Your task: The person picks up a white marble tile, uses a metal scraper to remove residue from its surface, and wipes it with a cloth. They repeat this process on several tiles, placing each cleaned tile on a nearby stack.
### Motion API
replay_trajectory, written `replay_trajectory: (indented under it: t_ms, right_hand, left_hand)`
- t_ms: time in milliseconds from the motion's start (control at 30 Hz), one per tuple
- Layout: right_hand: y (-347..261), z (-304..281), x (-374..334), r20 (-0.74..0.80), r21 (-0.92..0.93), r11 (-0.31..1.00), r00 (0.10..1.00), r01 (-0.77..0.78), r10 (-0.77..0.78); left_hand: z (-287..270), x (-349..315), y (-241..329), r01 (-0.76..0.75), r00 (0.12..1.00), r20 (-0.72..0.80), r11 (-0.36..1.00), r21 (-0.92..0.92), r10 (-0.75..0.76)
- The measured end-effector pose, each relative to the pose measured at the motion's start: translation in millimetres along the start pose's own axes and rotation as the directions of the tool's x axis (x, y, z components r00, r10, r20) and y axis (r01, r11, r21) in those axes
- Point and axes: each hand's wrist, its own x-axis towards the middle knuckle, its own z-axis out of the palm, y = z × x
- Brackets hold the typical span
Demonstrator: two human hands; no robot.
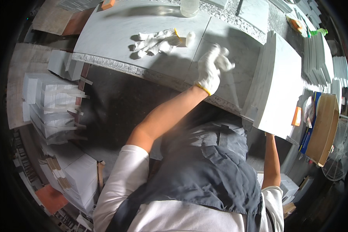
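My left hand (212, 69), in a white knit glove with a yellow cuff, hovers over the right part of a pale marbled slab (236, 50). Its fingers are slightly blurred and bent, apart from each other, and nothing shows between them. To its left, a second white glove (158, 42) lies limp beside a small white cylinder (190, 39). My right forearm (272, 158) reaches up to the near edge of a stack of white tiles (284, 81). The right hand is hidden behind that stack, so its grip does not show.
A translucent container (189, 7) stands at the slab's far side. More tile stacks (318, 58) stand at far right, near an open cardboard box (324, 129) and a fan (340, 150). Strapped pale blocks (58, 104) are piled on the left. An orange block (296, 116) rests against the tiles.
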Motion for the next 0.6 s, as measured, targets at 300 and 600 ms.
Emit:
replay_trajectory:
  t_ms: [300, 600]
  right_hand:
    - [3.9, -2.8, -8.7, -0.085, -0.010, 0.999, 0.996, -0.032, 0.031]
    - [4.3, -3.4, -21.9, -0.114, 0.007, 0.999, 0.992, -0.047, 0.048]
  left_hand:
    - [37.1, 27.6, -22.6, -0.920, 0.382, 0.786, 0.281, 0.273, 0.486]
    - [51.8, 65.2, -43.3, -0.338, 0.907, 0.371, 0.869, 0.361, 0.199]
